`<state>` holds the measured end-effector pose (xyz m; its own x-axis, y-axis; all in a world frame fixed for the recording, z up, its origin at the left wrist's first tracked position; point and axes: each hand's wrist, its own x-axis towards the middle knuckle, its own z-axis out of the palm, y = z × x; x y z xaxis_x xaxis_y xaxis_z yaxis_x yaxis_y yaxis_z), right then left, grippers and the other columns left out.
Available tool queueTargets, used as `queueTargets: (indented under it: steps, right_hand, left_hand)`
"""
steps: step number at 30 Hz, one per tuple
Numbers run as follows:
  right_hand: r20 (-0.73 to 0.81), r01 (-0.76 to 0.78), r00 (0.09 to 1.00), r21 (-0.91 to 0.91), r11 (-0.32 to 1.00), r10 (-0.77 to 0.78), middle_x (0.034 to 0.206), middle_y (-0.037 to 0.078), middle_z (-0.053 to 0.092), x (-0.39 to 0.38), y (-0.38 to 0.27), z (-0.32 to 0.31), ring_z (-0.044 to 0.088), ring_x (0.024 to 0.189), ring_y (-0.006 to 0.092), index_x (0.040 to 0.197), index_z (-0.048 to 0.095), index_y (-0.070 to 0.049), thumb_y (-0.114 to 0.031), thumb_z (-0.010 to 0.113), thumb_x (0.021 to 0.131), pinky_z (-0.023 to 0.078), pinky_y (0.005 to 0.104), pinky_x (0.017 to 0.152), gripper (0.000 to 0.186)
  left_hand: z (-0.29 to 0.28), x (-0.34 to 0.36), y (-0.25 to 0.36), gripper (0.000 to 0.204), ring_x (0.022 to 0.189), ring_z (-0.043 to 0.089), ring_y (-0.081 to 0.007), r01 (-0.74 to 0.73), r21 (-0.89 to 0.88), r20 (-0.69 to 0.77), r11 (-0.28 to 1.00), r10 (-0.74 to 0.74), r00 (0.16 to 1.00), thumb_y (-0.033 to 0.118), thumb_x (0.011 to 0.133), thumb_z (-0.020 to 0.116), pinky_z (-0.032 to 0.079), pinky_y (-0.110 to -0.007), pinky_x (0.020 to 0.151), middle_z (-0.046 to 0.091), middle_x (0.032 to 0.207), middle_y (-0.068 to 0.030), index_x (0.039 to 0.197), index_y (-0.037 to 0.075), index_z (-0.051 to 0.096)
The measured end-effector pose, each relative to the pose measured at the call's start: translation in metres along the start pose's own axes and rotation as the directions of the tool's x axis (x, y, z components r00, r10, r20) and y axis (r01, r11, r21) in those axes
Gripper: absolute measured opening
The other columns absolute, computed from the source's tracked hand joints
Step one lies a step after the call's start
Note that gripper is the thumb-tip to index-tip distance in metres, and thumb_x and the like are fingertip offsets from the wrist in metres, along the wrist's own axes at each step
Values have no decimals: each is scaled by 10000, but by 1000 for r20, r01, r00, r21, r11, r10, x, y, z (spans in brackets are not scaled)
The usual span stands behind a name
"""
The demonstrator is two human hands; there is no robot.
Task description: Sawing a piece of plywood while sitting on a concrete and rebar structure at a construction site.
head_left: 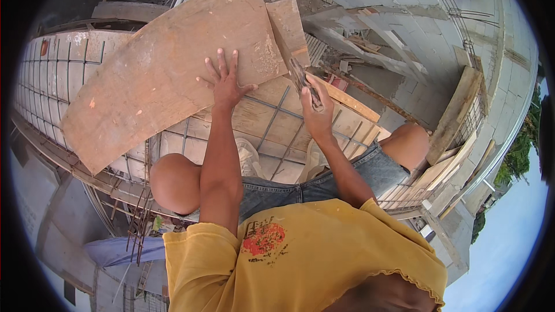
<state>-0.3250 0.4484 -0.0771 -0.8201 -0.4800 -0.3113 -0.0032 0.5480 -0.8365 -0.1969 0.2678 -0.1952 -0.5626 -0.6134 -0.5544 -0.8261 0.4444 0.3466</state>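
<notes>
A large brown plywood sheet [179,63] lies slantwise across the rebar grid in front of me. My left hand [227,84] presses on its near edge, palm down with fingers spread, gripping nothing. At the sheet's right end, my right hand [318,107] is closed around the dark, worn handle of a hand saw [299,75]. The saw points away from me along the sheet's right edge, its blade seen nearly edge-on. Just beyond it lies a smaller plywood piece [289,23]; whether the two pieces are joined, I cannot tell.
A steel rebar grid [272,110] runs over boards between my feet. A loose timber strip [344,97] lies to the right, with a thick plank [457,112] farther right. Beyond the edge, a drop opens between grey block walls [399,29]. Rebar ends [136,225] stick out at lower left.
</notes>
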Motion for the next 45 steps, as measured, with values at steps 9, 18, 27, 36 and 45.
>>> queueTargets:
  steps: [9, 18, 27, 36, 45]
  right_hand:
    - [3, 44, 999, -119, 992, -44, 1012, 117, 683, -21, -9, -33, 636, 929, 142, 1266, 593, -10, -147, 633, 957, 488, 286, 820, 340]
    - [-28, 165, 986, 91, 982, -163, 1173, 178, 671, 95, -3, 31, 655, 1044, 232, 1238, 619, -10, -257, 638, 953, 504, 339, 898, 378]
    - [67, -116, 990, -90, 989, 122, 1177, 151, 658, -120, -38, -98, 633, 1046, 162, 1306, 570, 17, -103, 624, 955, 497, 295, 888, 375]
    - [2, 74, 997, -34, 997, -74, 1183, 74, 668, 74, -19, -6, 601, 1057, 140, 1234, 636, -5, -235, 632, 977, 473, 294, 927, 345]
    - [52, -133, 989, -96, 986, 138, 1119, 154, 694, -133, -29, -100, 658, 975, 160, 1275, 600, 14, -104, 635, 944, 496, 271, 855, 353]
  left_hand:
    - [1, 3, 11, 1213, 1498, -143, -413, -81, -10, -88, 997, 80, 993, 549, 600, 851, -97, -813, 1032, -66, 1670, -8, 1571, 388, 142]
    - [-7, -3, 16, 1242, 1491, -156, -435, -17, 38, 19, 999, 16, 1000, 590, 585, 848, -104, -813, 1016, -67, 1669, -56, 1579, 356, 141]
    - [-3, -1, 2, 1234, 1488, -150, -447, -88, 26, -89, 996, 90, 992, 619, 588, 831, -104, -812, 1015, -66, 1668, -71, 1579, 341, 152]
    - [6, 10, 28, 1240, 1493, -153, -427, -86, -14, -52, 996, 86, 995, 569, 582, 851, -103, -816, 1022, -68, 1670, -34, 1576, 367, 137]
    - [-9, -3, -7, 1224, 1496, -139, -426, -63, 27, -84, 998, 65, 994, 558, 594, 844, -83, -817, 1027, -64, 1671, -18, 1575, 375, 135]
